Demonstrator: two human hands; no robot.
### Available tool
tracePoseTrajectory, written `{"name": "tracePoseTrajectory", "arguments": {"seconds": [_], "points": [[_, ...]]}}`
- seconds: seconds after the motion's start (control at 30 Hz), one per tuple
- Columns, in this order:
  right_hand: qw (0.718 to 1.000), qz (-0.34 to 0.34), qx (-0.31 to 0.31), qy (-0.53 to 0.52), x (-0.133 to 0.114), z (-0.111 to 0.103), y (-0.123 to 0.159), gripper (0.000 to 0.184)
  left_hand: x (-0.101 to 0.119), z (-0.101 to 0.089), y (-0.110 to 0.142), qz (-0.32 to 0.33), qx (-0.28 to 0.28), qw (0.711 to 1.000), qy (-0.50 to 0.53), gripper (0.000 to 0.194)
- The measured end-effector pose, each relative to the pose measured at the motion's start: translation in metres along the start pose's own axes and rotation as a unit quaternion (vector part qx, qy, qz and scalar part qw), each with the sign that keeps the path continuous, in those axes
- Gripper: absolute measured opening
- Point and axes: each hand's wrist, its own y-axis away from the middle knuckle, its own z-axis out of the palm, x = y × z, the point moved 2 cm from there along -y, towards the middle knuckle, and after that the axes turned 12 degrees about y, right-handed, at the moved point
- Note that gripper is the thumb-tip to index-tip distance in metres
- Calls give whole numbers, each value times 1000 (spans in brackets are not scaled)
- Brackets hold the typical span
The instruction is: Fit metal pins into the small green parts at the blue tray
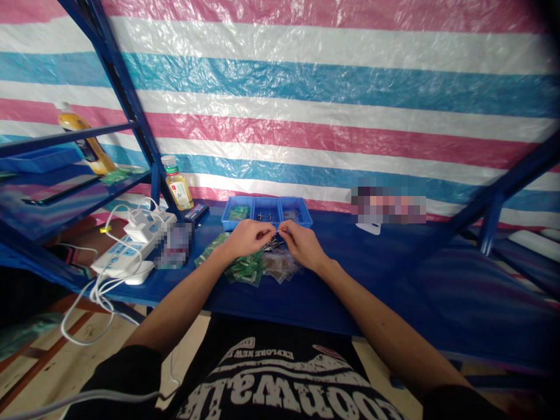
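Note:
My left hand point(250, 238) and my right hand point(301, 242) meet fingertip to fingertip over the blue table point(350, 256). Both are closed in a pinch on a tiny, thin, light-coloured piece between them, too small to name. Below my left hand lies a heap of small green packets point(245, 268). Clear packets with brownish contents point(280, 265) lie under my right hand, and dark metal pieces show between the two heaps. Just beyond my hands stand three joined blue bins point(266, 203), holding green packets, small metal parts and clear packets.
To the left, a white power strip point(120, 252) trails tangled cables beside a yellow drink bottle point(178, 185) and a dark blue box point(196, 214). Blue frame posts point(125, 96) rise at both sides. A striped plastic sheet point(306, 105) hangs behind the table.

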Motion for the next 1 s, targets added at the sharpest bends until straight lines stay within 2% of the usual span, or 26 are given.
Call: {"name": "tracePoseTrajectory", "arguments": {"seconds": [0.6,1.0], "points": [[997,46,12,59,4,2,-2,19,1,1,0,-5,1,1000,8,27],[996,66,25,55,4,0,-2,21,0,1,0,-8,26,1000,1,28]]}}
